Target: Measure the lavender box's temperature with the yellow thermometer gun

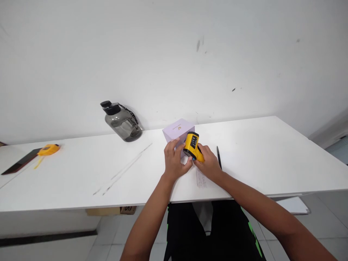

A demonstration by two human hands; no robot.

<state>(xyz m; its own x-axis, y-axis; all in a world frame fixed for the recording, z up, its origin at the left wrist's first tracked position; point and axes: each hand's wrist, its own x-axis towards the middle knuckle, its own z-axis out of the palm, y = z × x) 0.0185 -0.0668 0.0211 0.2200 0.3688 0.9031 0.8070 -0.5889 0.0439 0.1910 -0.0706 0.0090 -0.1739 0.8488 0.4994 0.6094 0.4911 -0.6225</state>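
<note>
My right hand (pixel 210 163) is wrapped around the handle of a yellow and black infrared thermometer gun (pixel 192 144). Its small dark display faces up towards me. Close by on the left, my left hand (pixel 175 159) is curved with fingers and thumb apart. Its index finger and thumb come near the thermometer's edge; whether they touch it I cannot tell. Behind both hands stands a pale purple box (pixel 178 127) with a small gold mark on top, partly hidden by my fingers and the thermometer. A sheet with faint writing (pixel 201 179) lies below my right hand.
A black pen (pixel 219 156) lies just right of my right hand. Against the wall leans a grey see-through water bottle (pixel 123 125) with a black cap. Far left on the white table (pixel 81 170) are a yellow tape measure (pixel 49 149) and a dark flat object (pixel 21 162).
</note>
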